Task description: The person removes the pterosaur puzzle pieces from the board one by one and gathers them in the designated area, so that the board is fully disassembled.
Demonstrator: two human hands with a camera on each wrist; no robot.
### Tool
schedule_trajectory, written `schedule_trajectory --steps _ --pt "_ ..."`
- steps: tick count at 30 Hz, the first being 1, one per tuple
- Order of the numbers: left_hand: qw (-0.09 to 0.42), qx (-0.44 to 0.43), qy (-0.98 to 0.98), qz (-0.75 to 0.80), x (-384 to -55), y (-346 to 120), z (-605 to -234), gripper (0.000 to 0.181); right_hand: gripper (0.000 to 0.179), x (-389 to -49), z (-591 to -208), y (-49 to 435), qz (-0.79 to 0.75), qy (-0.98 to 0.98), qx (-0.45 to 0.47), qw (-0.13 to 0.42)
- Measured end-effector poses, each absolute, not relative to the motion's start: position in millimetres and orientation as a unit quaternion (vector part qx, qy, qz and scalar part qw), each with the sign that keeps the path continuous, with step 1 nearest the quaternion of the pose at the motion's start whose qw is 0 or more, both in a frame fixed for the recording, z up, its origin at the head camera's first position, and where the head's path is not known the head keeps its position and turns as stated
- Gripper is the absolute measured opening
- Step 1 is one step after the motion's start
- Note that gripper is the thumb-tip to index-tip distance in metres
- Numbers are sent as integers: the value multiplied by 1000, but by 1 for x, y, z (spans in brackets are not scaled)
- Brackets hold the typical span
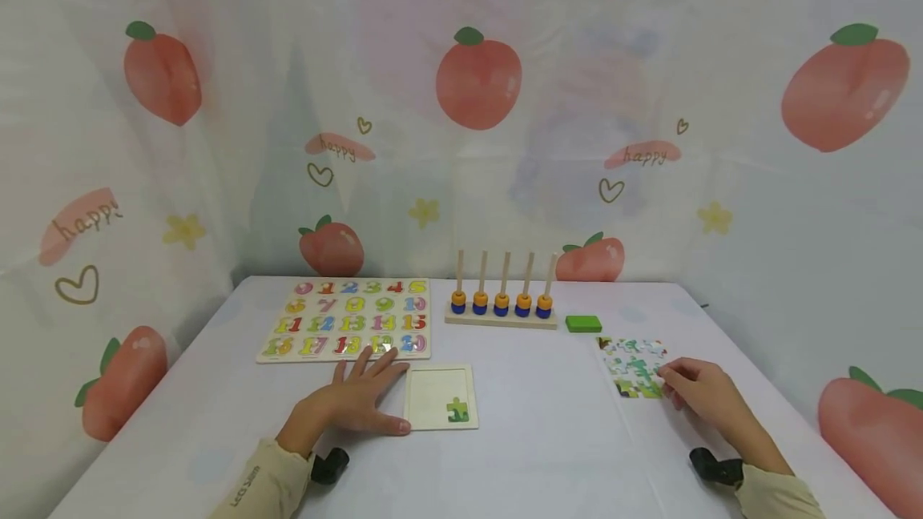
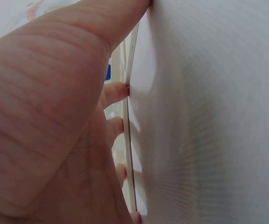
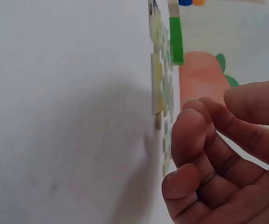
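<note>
My left hand (image 1: 353,407) lies spread beside a square wooden puzzle tray (image 1: 425,397). Its thumb touches the tray's lower left corner, while other fingertips reach the near edge of the number board (image 1: 271,349). Inside the tray, one green jigsaw piece (image 1: 457,409) sits at the lower right. On the right, my right hand (image 1: 703,391) hovers at the edge of a cluster of loose jigsaw pieces (image 1: 638,367). Its fingers bend loosely, with nothing seen between thumb and fingertips in the right wrist view. Green and yellow pieces (image 3: 158,84) lie flat just beyond those fingers.
Behind the tray stands a wooden bead rack (image 1: 497,320) with several upright pegs, each bearing orange and blue beads. A green block (image 1: 583,324) lies between the rack and the loose pieces. A printed cloth (image 1: 476,183) hangs behind the white table (image 1: 534,455).
</note>
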State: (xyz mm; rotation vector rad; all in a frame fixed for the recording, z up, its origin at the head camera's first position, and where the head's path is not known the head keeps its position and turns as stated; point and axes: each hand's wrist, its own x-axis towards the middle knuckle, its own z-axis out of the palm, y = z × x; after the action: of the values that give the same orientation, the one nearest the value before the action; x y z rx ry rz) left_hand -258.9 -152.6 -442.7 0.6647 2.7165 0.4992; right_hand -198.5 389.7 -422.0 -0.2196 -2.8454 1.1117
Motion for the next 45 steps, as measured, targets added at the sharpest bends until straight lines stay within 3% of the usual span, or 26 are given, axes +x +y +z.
schedule_trajectory --steps 16,45 --pt "143 234 945 180 -265 -153 -448 111 30 -203 -399 353 359 -932 5 59" --pt "141 235 945 180 -258 -153 -444 109 21 -209 -394 290 379 -920 95 20"
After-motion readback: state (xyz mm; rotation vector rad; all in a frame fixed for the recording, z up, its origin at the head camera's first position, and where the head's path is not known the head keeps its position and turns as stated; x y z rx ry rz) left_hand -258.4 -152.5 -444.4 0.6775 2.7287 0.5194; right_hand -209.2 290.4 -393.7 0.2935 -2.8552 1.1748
